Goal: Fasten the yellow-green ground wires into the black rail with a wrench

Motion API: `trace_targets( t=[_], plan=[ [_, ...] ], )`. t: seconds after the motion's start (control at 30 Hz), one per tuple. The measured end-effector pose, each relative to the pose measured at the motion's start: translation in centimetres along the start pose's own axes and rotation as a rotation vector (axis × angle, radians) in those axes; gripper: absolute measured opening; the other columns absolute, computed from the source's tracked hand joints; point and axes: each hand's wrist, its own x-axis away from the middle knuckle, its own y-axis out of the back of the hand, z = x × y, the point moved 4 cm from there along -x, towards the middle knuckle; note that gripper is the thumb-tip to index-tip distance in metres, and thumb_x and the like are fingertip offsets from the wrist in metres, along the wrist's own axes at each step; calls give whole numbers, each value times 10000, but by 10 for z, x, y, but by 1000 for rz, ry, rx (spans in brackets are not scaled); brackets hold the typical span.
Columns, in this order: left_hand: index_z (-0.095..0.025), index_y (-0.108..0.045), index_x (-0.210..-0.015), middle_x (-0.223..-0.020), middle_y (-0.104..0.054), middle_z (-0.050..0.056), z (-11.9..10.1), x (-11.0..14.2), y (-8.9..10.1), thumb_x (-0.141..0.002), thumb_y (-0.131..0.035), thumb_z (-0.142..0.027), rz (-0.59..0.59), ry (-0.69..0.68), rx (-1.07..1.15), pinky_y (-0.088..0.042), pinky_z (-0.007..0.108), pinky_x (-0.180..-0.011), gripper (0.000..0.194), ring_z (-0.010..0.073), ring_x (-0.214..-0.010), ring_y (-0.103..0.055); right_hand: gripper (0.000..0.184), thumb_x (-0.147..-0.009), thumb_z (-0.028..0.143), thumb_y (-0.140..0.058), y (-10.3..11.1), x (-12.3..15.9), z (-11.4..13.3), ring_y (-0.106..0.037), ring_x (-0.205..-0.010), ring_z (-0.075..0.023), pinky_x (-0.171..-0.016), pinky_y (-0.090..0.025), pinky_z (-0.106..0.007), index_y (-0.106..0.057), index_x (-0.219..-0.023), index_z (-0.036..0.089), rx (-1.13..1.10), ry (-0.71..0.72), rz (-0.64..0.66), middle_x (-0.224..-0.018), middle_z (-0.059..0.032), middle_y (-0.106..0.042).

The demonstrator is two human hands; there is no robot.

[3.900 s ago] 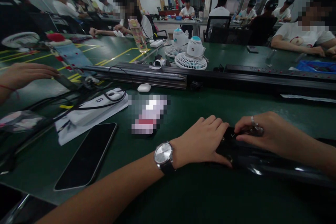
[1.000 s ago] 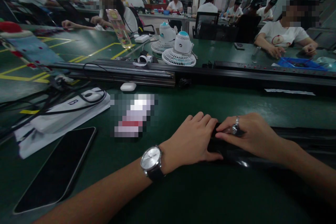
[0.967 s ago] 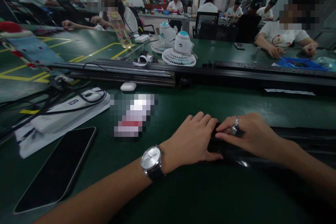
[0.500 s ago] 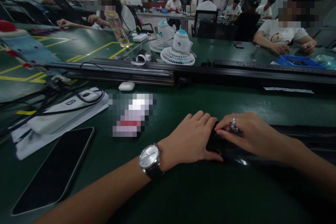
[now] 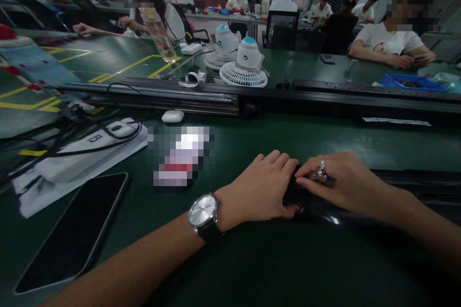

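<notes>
A long, glossy black object (image 5: 326,217) lies across the green table (image 5: 252,259) and runs off to the right. My left hand (image 5: 266,187), with a silver watch (image 5: 202,211) on its wrist, curls its fingers over the object's left end. My right hand (image 5: 342,184), wearing a ring, rests on top of the object just to the right, fingers together and thumb pinching its near edge. The fingertips of both hands meet. What the object is stays unclear.
A dark phone (image 5: 72,230) lies at the near left, beside a white power strip with black cables (image 5: 72,160). A white earbud case (image 5: 173,116) sits before a black rail (image 5: 162,98). Two small fans (image 5: 245,64) stand beyond it. Other people sit at the tables behind.
My hands have kept their hold on the black object. My view has shifted slightly, so things sit a little further left. A neighbour's hand at the left edge is gone from view.
</notes>
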Motion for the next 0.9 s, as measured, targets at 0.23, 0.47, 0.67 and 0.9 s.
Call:
trace_targets(
  t=[0.23,0.47,0.67,0.9],
  plan=[
    [-183,-538,-1331,-1249,-599,95,1,-1,0,-794,-742,-748,4,0,19,-481,405,-898,805,286,-1088,-560,162,-1042,189,-545,3,-2,0,-715,-875,-189,-827,-523,-318,-707,-1038,183,-12,7,84,-974,-43,-768],
    [-167,-515,-1357,-1280,-593,98,1,-1,2,-810,-811,-566,28,6,-4,-473,408,-941,739,278,-1109,-555,210,-1053,188,-531,11,0,-4,-708,-972,-197,-866,-512,-330,-727,-1126,205,-64,31,179,-1056,-45,-765],
    [-174,-500,-1382,-1338,-578,110,4,0,2,-855,-740,-642,48,-20,16,-473,410,-955,745,276,-1146,-562,207,-1020,177,-595,26,2,-9,-718,-992,-174,-871,-524,-297,-753,-1135,243,-146,40,187,-1081,-18,-775],
    [-170,-525,-1327,-1297,-589,120,2,-2,-2,-814,-769,-663,7,11,-4,-483,416,-927,752,300,-1123,-557,197,-980,155,-600,25,0,-8,-750,-926,-168,-824,-543,-273,-761,-1082,207,-74,11,78,-1039,-22,-809]
  ],
)
